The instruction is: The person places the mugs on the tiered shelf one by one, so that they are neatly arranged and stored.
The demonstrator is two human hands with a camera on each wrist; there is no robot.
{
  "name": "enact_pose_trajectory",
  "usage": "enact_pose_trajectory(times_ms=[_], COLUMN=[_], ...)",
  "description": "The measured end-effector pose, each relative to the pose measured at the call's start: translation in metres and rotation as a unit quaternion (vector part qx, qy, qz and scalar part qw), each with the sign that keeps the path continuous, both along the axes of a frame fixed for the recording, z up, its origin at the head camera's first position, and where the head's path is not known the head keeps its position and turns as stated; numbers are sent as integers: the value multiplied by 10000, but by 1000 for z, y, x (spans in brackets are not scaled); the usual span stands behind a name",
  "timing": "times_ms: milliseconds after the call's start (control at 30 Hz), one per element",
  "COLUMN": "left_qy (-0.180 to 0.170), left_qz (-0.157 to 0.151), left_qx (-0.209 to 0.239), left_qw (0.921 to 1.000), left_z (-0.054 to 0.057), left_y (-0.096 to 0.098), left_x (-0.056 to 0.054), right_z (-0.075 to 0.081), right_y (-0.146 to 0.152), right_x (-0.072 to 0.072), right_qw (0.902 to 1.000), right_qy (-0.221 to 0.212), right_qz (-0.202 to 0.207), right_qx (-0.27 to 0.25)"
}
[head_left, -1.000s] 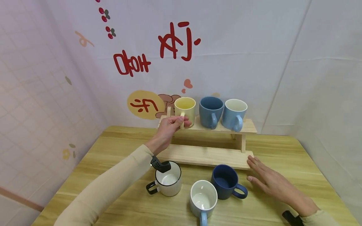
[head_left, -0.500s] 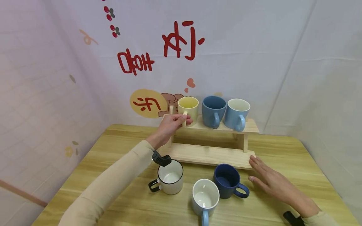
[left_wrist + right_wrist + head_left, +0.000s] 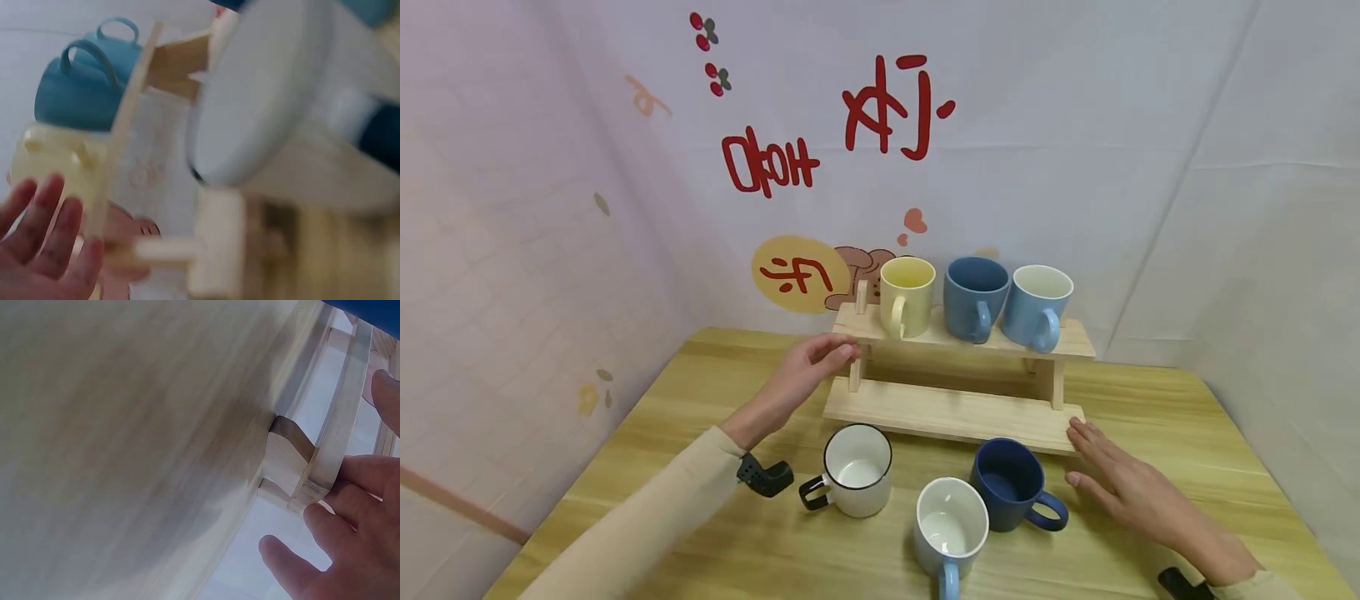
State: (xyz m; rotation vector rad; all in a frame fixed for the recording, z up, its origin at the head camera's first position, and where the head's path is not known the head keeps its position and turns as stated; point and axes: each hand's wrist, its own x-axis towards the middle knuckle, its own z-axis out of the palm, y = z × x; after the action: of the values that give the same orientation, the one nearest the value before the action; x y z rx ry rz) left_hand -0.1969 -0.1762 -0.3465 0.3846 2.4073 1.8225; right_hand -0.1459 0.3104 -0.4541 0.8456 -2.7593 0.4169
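Observation:
My left hand [image 3: 808,371] is off the yellow mug [image 3: 907,296], at the left end of the wooden two-tier rack [image 3: 962,408], fingers loose and holding nothing. On the upper tier the yellow mug stands beside a slate-blue mug [image 3: 973,296] and a light blue mug [image 3: 1036,304], handles toward me. My right hand [image 3: 1138,492] has its fingertips against the right end of the lower board; in the right wrist view those fingers [image 3: 359,500] touch the board's end.
In front of the rack stand a white mug [image 3: 859,471] with black rim and handle, a white-inside mug with a light blue handle [image 3: 950,575], and a navy mug [image 3: 1009,483]. The wooden table [image 3: 700,400] meets fabric walls at the back and sides.
My left hand has let go of the yellow mug's handle and drawn back to the left and down. The yellow mug stays on the upper tier. My right hand keeps its place at the rack.

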Motion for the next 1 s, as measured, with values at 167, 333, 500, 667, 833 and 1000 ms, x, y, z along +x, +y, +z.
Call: enact_pose_trajectory(times_ms=[167,333,500,667,833,1000], left_qy=[-160,-326,-587,-850,-678,-389], left_qz=[-368,-658,-1153,-1603,-1922,-2221], left_qx=[-501,-673,-559,-297,-343,-280], left_qw=[9979,9950,9900,9830,9784,9738], left_z=[-19,-41,-59,-73,-87,-95], left_y=[-36,-63,-83,-89,-87,-79], left_x=[24,45,62,71,77,79], right_z=[1,0,0,1,1,1], right_y=[1,1,-1,1,1,-1], right_x=[0,1,0,-1,-2,-2], right_qw=[10000,10000,10000,10000,10000,10000], right_qy=[41,-11,-14,-26,-36,-85], right_qz=[-7,-16,0,40,65,48], right_qx=[-13,-16,-3,-7,-7,6])
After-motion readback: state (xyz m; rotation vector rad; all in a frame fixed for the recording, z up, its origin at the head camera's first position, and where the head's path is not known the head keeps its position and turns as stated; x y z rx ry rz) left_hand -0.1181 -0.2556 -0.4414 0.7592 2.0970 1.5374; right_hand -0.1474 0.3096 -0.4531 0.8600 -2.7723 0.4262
